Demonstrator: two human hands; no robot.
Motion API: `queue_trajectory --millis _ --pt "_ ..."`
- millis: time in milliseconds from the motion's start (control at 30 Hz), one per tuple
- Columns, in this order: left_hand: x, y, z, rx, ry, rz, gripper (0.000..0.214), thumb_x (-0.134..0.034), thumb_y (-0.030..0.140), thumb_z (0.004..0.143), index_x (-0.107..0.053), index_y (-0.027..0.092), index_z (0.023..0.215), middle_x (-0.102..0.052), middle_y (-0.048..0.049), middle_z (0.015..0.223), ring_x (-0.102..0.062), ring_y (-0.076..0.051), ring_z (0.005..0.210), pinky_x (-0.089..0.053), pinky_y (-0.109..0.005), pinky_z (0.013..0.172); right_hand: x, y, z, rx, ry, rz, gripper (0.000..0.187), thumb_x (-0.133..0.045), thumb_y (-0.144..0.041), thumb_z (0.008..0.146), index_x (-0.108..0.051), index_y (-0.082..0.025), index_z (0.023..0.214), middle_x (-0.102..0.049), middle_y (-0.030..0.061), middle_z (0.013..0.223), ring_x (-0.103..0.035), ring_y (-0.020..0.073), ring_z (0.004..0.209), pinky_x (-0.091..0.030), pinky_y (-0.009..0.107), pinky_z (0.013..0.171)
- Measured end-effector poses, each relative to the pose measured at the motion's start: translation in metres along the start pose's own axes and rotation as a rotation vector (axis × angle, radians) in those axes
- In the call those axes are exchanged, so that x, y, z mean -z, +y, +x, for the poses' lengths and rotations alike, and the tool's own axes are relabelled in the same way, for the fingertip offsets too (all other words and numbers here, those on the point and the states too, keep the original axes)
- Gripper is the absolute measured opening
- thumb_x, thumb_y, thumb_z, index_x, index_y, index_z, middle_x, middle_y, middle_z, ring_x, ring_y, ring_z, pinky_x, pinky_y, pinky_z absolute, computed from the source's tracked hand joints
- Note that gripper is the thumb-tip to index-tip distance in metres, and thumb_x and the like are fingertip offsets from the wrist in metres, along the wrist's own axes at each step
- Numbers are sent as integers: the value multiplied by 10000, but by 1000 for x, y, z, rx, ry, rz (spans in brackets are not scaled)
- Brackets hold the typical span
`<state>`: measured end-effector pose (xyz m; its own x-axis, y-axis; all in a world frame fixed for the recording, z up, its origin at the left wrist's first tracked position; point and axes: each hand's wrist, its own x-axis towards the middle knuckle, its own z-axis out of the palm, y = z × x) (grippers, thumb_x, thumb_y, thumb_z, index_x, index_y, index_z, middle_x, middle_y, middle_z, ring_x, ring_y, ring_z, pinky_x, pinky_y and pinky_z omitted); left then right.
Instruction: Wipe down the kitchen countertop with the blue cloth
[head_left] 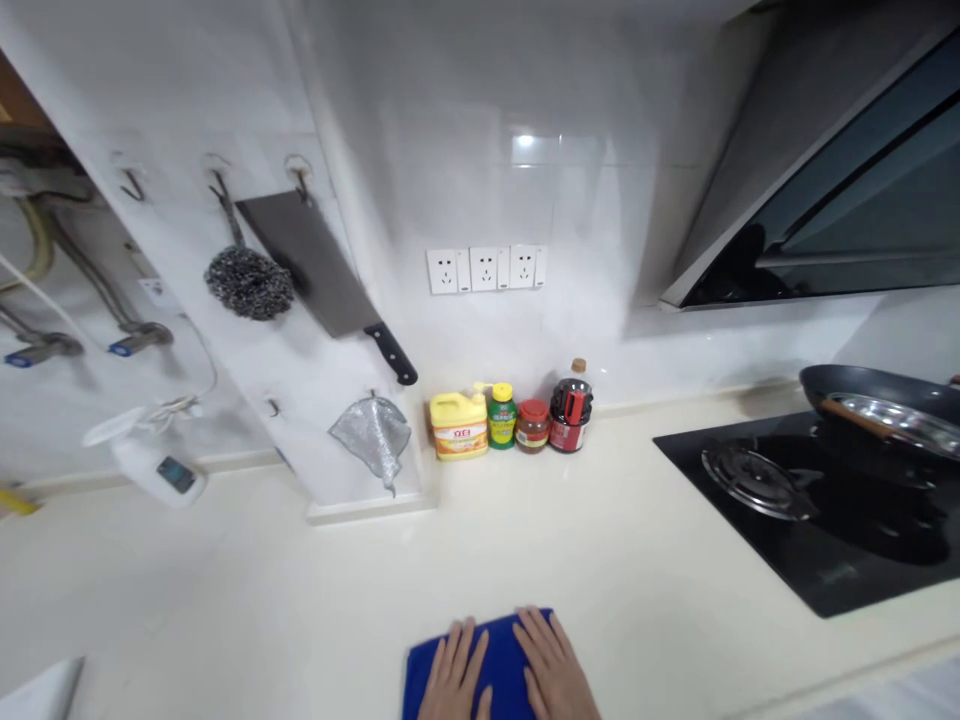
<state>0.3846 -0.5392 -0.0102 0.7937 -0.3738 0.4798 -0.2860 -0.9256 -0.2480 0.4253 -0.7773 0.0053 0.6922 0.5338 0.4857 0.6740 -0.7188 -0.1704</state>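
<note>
A folded blue cloth (504,665) lies on the pale countertop (600,540) at the bottom middle of the head view. On its left part rests my left hand (454,680), flat with the fingers stretched out. My right hand (551,670) lies flat on the cloth's right part, its fingers also extended. Both hands press on the cloth from above and neither grips it. The cloth's near edge runs out of the frame.
Against the wall stand a yellow detergent jug (459,428), a green bottle (502,418), a red-lidded jar (532,427) and a dark sauce bottle (571,408). A cleaver (319,270), steel scrubber (249,284) and grey cloth (373,437) hang left. A gas stove (825,500) with a wok (862,385) is right.
</note>
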Motion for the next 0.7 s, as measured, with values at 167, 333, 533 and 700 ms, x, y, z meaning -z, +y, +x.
queue_trajectory --millis 167,333,533,700 --pt "40 -30 -4 5 -87 -132 662 -494 321 938 -274 270 1559 -373 -21 1584 -406 -240 1441 -520 -380 1075 10 5 -21 -202 92 93 647 -379 -204 1006 -176 -300 1613 -434 61 1576 -478 260 1402 -485 443 1121" --pt "47 -94 -28 70 -232 -256 628 -476 356 966 -255 343 1553 -372 1 1591 -377 -227 1458 -444 -414 1154 14 34 -62 -310 170 48 585 -380 -239 1009 -291 -333 1580 -483 74 1543 -537 289 1349 -532 483 1071" --pt "53 -202 -44 151 -437 -372 531 -453 424 969 -362 412 1492 -419 30 1561 -410 -221 1437 -377 -431 1190 19 59 -93 -215 134 -4 589 -464 -238 989 -338 -283 1562 -524 95 1507 -554 285 1331 -522 459 1072" --pt "37 -194 -45 469 -283 -302 566 -390 501 956 -469 287 1474 -422 -67 1573 -278 -310 1503 -313 -548 1216 9 59 -96 -226 145 -52 610 -484 -245 975 -330 -273 1565 -560 114 1468 -586 299 1293 -546 480 1023"
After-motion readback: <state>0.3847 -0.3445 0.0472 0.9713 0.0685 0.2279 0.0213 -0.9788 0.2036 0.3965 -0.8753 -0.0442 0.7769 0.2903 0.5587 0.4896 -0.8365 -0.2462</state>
